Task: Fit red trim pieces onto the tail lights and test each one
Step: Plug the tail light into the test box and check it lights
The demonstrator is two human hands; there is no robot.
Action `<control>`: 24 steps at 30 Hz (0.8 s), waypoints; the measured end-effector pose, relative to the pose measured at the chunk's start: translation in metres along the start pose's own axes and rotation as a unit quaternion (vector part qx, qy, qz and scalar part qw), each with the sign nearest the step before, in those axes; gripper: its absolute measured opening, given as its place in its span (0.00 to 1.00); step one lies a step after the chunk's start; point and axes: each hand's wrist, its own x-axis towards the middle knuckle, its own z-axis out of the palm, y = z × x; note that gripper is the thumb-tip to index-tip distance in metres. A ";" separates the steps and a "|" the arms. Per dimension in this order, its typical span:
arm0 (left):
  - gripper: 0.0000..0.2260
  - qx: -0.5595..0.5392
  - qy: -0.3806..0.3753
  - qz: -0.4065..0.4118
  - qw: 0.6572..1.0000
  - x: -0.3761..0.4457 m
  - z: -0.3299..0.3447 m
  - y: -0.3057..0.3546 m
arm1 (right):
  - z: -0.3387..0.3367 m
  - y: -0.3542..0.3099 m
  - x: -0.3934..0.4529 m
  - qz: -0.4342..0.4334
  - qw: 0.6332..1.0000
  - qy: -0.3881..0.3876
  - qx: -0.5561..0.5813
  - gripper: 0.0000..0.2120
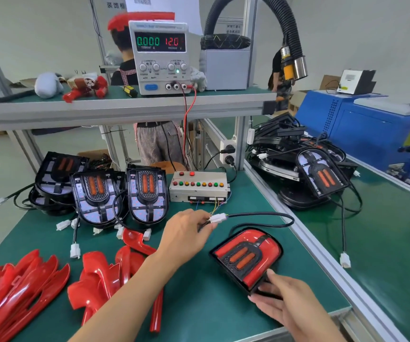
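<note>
A tail light (247, 257) with red trim fitted lies on the green mat, its black cable looping back to a white connector (218, 217). My left hand (186, 233) pinches the wires at that connector, just in front of the grey test box (199, 186). My right hand (280, 297) grips the near corner of the tail light. Three untrimmed tail lights (147, 193) stand in a row at the left. Loose red trim pieces (21, 287) are heaped at the front left, with more red trim pieces (105, 275) beside them.
A power supply (160, 58) on the shelf reads 0.000 A and 12.0 V, with red and black leads running down. A pile of tail lights (307, 174) sits on the right-hand bench. A person stands behind the shelf. A blue machine (371, 134) is at the far right.
</note>
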 end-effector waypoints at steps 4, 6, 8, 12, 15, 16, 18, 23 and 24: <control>0.10 -0.013 -0.019 -0.007 1.000 -0.005 0.005 0.001 | 0.021 0.004 0.006 -0.020 0.999 -0.019 0.018 0.15; 0.09 -0.017 -0.023 0.003 1.000 -0.007 0.007 0.001 | 0.030 0.004 0.009 -0.036 0.999 -0.013 0.028 0.14; 0.10 -0.023 -0.024 0.013 0.999 -0.009 0.006 0.001 | 0.035 0.002 0.016 -0.052 0.998 -0.013 0.027 0.13; 0.12 -0.041 -0.041 0.045 0.997 -0.012 0.002 0.000 | 0.035 -0.005 0.034 -0.113 0.993 -0.003 -0.017 0.11; 0.11 -0.033 -0.061 0.073 0.995 -0.013 0.002 -0.003 | 0.036 -0.013 0.054 -0.176 0.984 0.025 -0.029 0.08; 0.11 -0.028 -0.066 0.078 0.994 -0.013 0.002 -0.004 | 0.035 -0.016 0.062 -0.201 0.978 0.036 -0.038 0.08; 0.11 -0.017 -0.074 0.083 0.994 -0.012 0.003 -0.006 | 0.034 -0.021 0.077 -0.245 0.968 0.047 -0.041 0.10; 0.10 -0.040 -0.119 0.055 0.991 -0.012 0.009 -0.005 | 0.033 -0.028 0.102 -0.286 0.957 0.039 0.026 0.16; 0.10 -0.050 -0.132 0.052 0.989 -0.012 0.010 -0.005 | 0.034 -0.028 0.105 -0.295 0.954 0.041 0.038 0.16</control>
